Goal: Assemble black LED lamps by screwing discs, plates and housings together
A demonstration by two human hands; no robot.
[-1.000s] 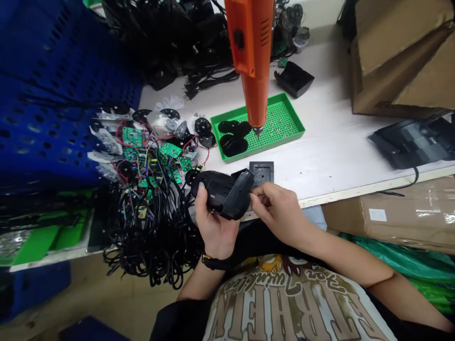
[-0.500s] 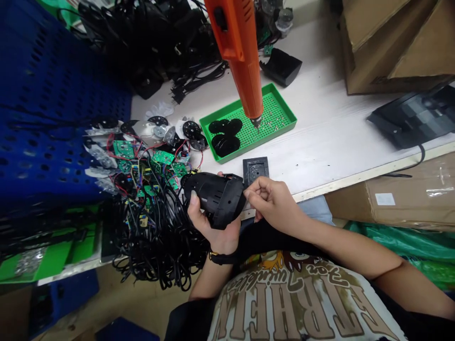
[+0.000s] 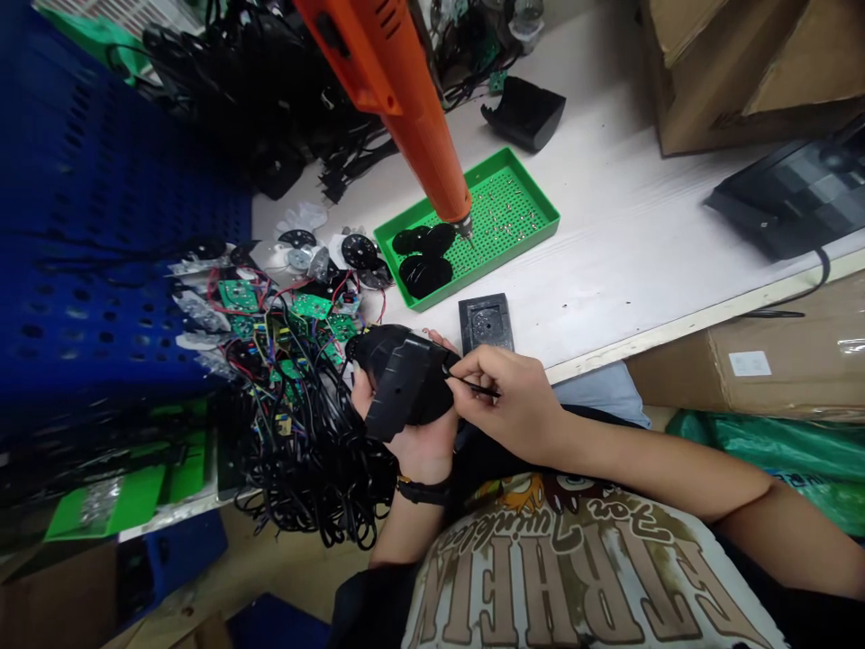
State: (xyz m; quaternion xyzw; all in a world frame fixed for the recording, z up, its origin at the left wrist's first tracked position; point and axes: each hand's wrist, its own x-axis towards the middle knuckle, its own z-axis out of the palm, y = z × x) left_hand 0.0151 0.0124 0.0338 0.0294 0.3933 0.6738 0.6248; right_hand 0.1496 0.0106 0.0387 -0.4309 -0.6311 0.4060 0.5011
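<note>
My left hand (image 3: pixel 423 448) is wrapped from below round a black plastic housing (image 3: pixel 409 383), held tilted above the table's front edge. A flat face with a small hole shows on the housing. At its right side my right hand (image 3: pixel 520 401) pinches a thin black cord (image 3: pixel 485 389) between thumb and forefinger. The cord's end meets the housing's edge; whether it goes inside is hidden. Just beyond my right fingers lies a square black plastic part (image 3: pixel 487 324) with a recessed middle.
An orange electric screwdriver (image 3: pixel 425 149) hangs over a green tray (image 3: pixel 496 257) of screws and black discs. Green circuit boards (image 3: pixel 311 305) and tangled black cables (image 3: pixel 317 478) crowd the left, beside a blue perforated crate (image 3: pixel 122 180). Cardboard boxes (image 3: pixel 703 108) stand right.
The housing has turned in my left hand, bringing its flat face more into view. A black cord now shows in my right fingers. The screwdriver's body appears farther left.
</note>
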